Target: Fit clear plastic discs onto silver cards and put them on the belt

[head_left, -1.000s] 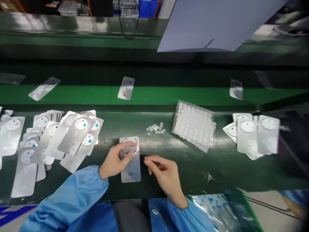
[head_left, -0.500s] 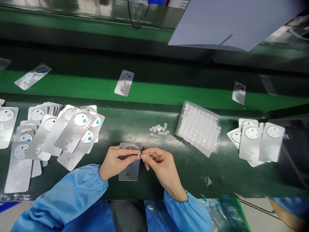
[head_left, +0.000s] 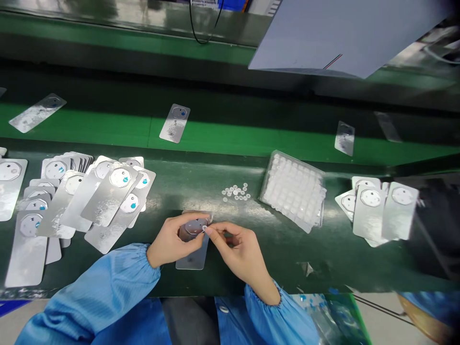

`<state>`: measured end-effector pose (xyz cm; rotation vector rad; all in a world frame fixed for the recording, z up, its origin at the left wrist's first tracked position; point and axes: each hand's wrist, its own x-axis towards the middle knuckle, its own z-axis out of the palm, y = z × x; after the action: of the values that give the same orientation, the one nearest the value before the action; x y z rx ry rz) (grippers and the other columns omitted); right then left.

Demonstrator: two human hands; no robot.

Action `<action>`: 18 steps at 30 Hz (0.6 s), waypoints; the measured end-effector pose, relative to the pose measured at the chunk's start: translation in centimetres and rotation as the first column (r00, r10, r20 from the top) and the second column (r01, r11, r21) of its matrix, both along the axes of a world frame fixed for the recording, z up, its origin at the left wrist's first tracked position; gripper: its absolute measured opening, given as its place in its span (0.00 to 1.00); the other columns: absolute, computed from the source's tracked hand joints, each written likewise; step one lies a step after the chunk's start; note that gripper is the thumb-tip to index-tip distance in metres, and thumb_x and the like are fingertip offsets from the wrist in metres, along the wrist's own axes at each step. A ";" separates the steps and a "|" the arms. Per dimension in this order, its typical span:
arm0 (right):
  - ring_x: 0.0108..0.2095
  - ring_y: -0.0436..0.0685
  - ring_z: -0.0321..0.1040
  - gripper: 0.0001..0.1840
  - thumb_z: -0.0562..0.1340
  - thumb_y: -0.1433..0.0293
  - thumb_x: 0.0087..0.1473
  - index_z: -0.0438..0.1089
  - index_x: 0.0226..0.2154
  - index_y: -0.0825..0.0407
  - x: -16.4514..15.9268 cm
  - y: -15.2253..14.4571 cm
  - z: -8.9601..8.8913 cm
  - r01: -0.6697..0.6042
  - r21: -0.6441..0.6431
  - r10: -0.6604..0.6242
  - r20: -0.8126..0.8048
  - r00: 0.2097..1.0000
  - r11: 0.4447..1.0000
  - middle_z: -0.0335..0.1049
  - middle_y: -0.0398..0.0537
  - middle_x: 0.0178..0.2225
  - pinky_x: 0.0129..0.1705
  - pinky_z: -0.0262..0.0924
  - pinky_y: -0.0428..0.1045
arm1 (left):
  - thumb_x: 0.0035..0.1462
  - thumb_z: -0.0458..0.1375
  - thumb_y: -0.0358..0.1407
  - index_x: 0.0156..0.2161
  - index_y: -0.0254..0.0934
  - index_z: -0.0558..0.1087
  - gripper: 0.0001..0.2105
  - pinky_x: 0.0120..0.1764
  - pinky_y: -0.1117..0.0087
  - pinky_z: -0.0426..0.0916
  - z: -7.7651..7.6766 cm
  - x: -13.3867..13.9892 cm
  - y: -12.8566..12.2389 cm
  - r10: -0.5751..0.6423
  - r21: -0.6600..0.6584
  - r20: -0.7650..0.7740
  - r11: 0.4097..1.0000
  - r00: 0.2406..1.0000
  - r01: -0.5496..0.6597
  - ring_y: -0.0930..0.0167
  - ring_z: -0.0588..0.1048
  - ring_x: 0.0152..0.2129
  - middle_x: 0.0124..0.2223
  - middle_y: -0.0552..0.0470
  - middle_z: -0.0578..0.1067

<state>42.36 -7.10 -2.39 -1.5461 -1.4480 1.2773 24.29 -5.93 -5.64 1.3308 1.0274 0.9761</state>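
Observation:
A small white ring (head_left: 204, 228) is pinched between the thumb and forefinger of my right hand (head_left: 239, 249). It is held over the upper right part of a silver metal plate (head_left: 190, 261), which lies on the bench in front of me and has a round dark face with small holes near its top. My left hand (head_left: 178, 239) is open at that plate, its forefinger stretched along the top edge and its thumb apart, near the ring. A faint glint by the left forefinger's tip is too small to make out. Beyond my hands lie several loose white rings (head_left: 236, 192).
A clear tray (head_left: 265, 191) of white pieces stands right of the loose rings. Piles of silver plates (head_left: 104, 201) cover the left side; a smaller pile (head_left: 370, 215) lies at right. Behind runs a green conveyor belt (head_left: 223, 134) carrying spaced plates. A pale panel (head_left: 323, 33) hangs above.
My left thumb and forefinger have parted from the ring, uncovering the plate's round face. The ring stays in my right fingers. Plates on the belt have moved a little to the left.

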 end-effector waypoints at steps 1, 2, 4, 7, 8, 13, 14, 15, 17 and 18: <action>0.22 0.51 0.59 0.19 0.64 0.54 0.61 0.79 0.32 0.53 -0.1 -0.1 -0.1 0.002 0.009 -0.002 0.026 1.000 1.000 0.71 0.44 0.24 0.23 0.58 0.46 | 0.57 0.65 0.32 0.54 0.37 0.79 0.18 0.45 0.69 0.76 -0.1 0.0 -0.1 -0.006 -0.012 -0.005 1.000 1.000 0.005 0.65 0.82 0.41 0.47 0.45 0.82; 0.22 0.50 0.59 0.19 0.64 0.55 0.61 0.79 0.32 0.54 -0.3 -0.2 -0.2 0.004 0.016 -0.005 0.049 0.999 1.000 0.70 0.44 0.24 0.23 0.57 0.46 | 0.58 0.65 0.32 0.56 0.38 0.77 0.20 0.44 0.69 0.76 -0.1 0.0 -0.1 -0.010 -0.032 -0.005 0.999 1.000 0.010 0.66 0.81 0.39 0.46 0.46 0.82; 0.22 0.50 0.58 0.19 0.64 0.55 0.62 0.79 0.32 0.54 -0.5 -0.3 -0.4 0.011 0.030 -0.014 0.089 0.996 0.999 0.71 0.44 0.23 0.23 0.57 0.46 | 0.58 0.65 0.33 0.62 0.40 0.72 0.26 0.41 0.70 0.76 -0.2 0.0 -0.2 -0.016 -0.087 0.017 0.996 1.000 0.017 0.67 0.81 0.36 0.45 0.47 0.82; 0.21 0.50 0.60 0.18 0.64 0.57 0.62 0.79 0.32 0.54 -0.8 -0.3 -0.5 0.020 0.031 -0.023 0.124 0.992 0.999 0.72 0.44 0.23 0.23 0.56 0.46 | 0.59 0.64 0.34 0.70 0.42 0.60 0.36 0.41 0.69 0.75 0.1 -0.1 -0.3 -0.023 -0.173 0.082 0.984 0.996 0.037 0.67 0.79 0.35 0.43 0.47 0.81; 0.21 0.50 0.60 0.18 0.64 0.57 0.62 0.79 0.32 0.54 -0.8 -0.3 -0.5 0.022 0.028 -0.025 0.124 0.992 0.999 0.72 0.45 0.23 0.23 0.56 0.46 | 0.59 0.64 0.34 0.72 0.42 0.56 0.39 0.40 0.69 0.75 0.2 -0.2 -0.3 -0.027 -0.190 0.106 0.981 0.994 0.047 0.67 0.79 0.35 0.42 0.47 0.80; 0.18 0.47 0.54 0.24 0.67 0.54 0.57 0.67 0.19 0.52 -0.4 0.3 -0.3 0.032 -0.016 -0.030 0.091 0.995 0.999 0.62 0.39 0.16 0.21 0.51 0.45 | 0.61 0.64 0.34 0.75 0.41 0.41 0.46 0.33 0.73 0.70 0.8 -0.4 -0.3 -0.020 -0.216 0.238 0.974 0.971 0.073 0.73 0.72 0.27 0.32 0.55 0.74; 0.18 0.47 0.52 0.27 0.69 0.53 0.55 0.63 0.17 0.51 -0.2 0.6 -0.4 0.041 -0.040 -0.037 0.080 0.996 0.998 0.59 0.38 0.15 0.20 0.49 0.45 | 0.61 0.64 0.34 0.75 0.40 0.41 0.46 0.31 0.74 0.69 0.8 -0.4 -0.2 -0.014 -0.220 0.253 0.973 0.967 0.071 0.73 0.70 0.26 0.30 0.56 0.73; 0.18 0.46 0.51 0.28 0.72 0.52 0.51 0.61 0.16 0.51 0.0 0.9 -0.6 0.045 -0.072 -0.041 0.053 0.998 0.996 0.57 0.37 0.15 0.19 0.47 0.44 | 0.60 0.65 0.35 0.75 0.40 0.43 0.46 0.30 0.74 0.68 0.8 -0.4 -0.1 -0.009 -0.228 0.259 0.971 0.966 0.070 0.74 0.69 0.25 0.30 0.57 0.73; 0.18 0.46 0.52 0.28 0.75 0.50 0.46 0.62 0.19 0.51 0.5 1.5 -1.3 0.007 -0.165 -0.020 -0.079 0.997 0.986 0.59 0.37 0.16 0.19 0.49 0.43 | 0.59 0.67 0.37 0.74 0.38 0.50 0.44 0.31 0.74 0.68 0.5 -0.4 0.1 0.006 -0.272 0.262 0.960 0.965 0.068 0.74 0.70 0.25 0.30 0.56 0.74; 0.17 0.46 0.53 0.28 0.74 0.48 0.46 0.65 0.22 0.51 0.7 1.7 -1.7 -0.035 -0.215 -0.005 -0.182 0.983 0.976 0.61 0.37 0.17 0.19 0.50 0.43 | 0.58 0.68 0.39 0.72 0.36 0.56 0.41 0.32 0.74 0.69 0.4 -0.4 0.2 0.026 -0.305 0.257 0.951 0.966 0.056 0.73 0.71 0.26 0.31 0.55 0.75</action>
<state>43.10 -5.45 -4.13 -1.5126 -1.2395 1.5864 23.93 -5.78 -5.29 0.9232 0.9235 0.9061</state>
